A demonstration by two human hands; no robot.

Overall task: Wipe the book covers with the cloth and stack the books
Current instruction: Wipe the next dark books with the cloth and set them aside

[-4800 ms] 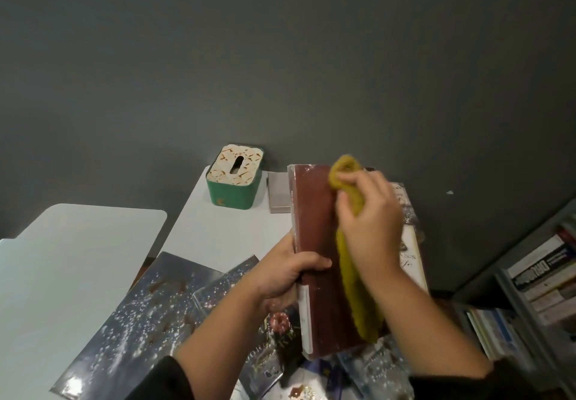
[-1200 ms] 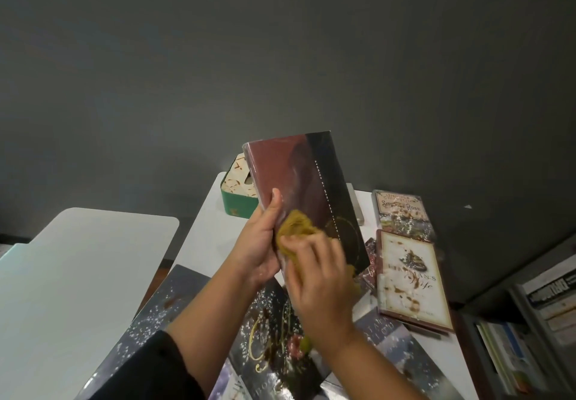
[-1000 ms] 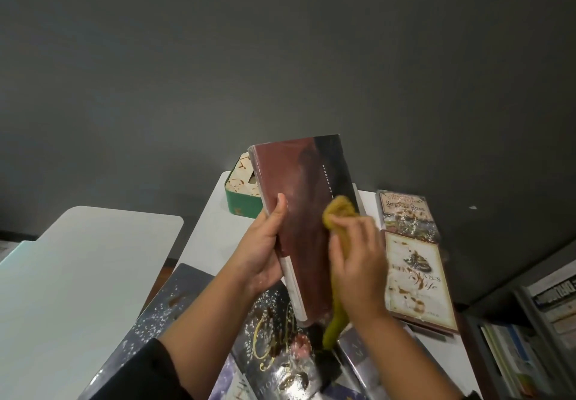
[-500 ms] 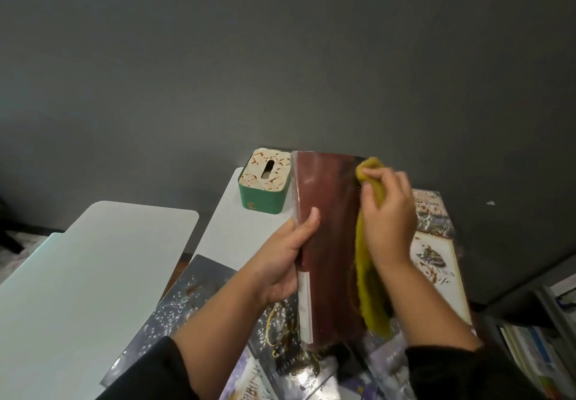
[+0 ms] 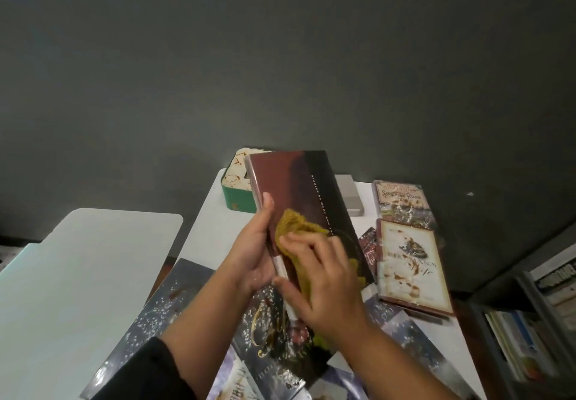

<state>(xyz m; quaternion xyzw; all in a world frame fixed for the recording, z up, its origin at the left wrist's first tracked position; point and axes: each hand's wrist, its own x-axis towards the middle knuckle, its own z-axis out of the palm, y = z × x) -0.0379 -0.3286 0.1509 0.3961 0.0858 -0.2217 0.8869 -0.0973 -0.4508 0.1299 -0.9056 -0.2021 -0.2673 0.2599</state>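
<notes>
Only "Rose" is read w/ certainty, on the far book (image 5: 402, 201) by the wall; gold script on the cream book (image 5: 411, 270) & other covers is too blurred to be read.

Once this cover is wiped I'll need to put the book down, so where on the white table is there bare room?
Bare patches: the white table between the green tin and the left hand, and a smaller strip at the right edge below the cream-covered book. The near end, under the maroon book, is crowded with overlapping glossy books.
</notes>
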